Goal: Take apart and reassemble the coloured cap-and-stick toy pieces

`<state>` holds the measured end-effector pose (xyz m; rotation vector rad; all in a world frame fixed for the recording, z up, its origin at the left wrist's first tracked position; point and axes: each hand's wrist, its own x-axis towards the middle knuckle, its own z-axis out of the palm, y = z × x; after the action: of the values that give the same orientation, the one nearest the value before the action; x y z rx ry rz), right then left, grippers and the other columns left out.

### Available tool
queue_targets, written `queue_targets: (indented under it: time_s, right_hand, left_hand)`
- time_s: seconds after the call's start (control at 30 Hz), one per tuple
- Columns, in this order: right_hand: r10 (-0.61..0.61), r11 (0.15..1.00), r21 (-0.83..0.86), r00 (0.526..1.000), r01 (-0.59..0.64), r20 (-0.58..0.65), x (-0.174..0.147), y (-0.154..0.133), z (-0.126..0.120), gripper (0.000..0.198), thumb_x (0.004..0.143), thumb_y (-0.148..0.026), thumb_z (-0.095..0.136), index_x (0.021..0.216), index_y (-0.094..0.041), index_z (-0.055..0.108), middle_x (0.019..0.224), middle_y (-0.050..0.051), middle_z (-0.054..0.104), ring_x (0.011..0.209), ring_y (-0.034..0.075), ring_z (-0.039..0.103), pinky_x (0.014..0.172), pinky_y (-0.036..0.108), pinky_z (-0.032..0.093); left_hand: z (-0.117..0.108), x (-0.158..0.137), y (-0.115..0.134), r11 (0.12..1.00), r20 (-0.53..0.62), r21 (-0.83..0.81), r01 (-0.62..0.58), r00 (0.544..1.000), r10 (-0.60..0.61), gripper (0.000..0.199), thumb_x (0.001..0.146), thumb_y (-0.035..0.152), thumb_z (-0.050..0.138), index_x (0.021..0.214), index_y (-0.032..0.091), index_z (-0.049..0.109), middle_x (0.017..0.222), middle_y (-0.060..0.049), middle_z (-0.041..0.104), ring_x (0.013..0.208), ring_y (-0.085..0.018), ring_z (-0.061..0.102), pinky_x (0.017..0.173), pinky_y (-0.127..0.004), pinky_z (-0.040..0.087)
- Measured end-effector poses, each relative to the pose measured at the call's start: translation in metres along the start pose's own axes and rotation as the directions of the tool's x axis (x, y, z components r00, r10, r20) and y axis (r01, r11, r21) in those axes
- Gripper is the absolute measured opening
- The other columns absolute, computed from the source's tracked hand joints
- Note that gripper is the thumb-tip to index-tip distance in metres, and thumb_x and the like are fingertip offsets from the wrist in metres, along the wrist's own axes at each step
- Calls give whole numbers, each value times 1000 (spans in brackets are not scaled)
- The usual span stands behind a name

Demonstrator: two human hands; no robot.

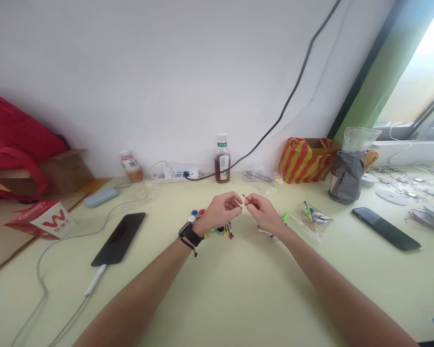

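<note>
My right hand (262, 211) pinches a small, thin red plastic piece (246, 198) between thumb and fingers. Close by, my left hand (222, 210) has its thumb and fingertips together, and a tiny bit of red shows at their tips. The two hands face each other just above the table, a small gap apart. Behind and below the left hand lies a cluster of small coloured plastic parts (220, 230), partly hidden by the wrist. More small parts (267, 234), white and green, lie under the right hand, mostly covered.
A clear bag (309, 221) with coloured parts lies right of the hands. Behind stand a dark drink bottle (223, 161), a power strip (181, 176) and a striped bag (304, 161). A phone (119, 239) with a cable lies left, another dark phone (385, 228) right.
</note>
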<state>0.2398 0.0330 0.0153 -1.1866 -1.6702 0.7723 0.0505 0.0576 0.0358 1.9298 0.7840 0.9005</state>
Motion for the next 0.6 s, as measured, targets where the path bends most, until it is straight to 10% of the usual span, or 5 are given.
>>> queue_targets:
  time_s: [0.27, 0.6]
  right_hand:
    - [-15, 813, -581, 998, 45, 57, 2, 29, -23, 42, 90, -15, 47, 128, -21, 64, 104, 9, 68, 96, 23, 62, 81, 32, 44]
    - [179, 780, -625, 950, 23, 258, -2, 9, -58, 14, 76, -26, 67, 63, -22, 62, 70, 1, 67, 62, 16, 56, 58, 28, 37]
  left_hand:
    - [-1, -7, -9, 914, 55, 401, -60, 998, 41, 5, 81, 23, 65, 86, 21, 68, 85, -3, 73, 82, -21, 67, 74, -32, 51]
    - [-11, -6, -17, 727, 39, 685, -56, 998, 40, 15, 87, 26, 64, 93, 24, 78, 92, -8, 76, 93, -29, 62, 87, -41, 45]
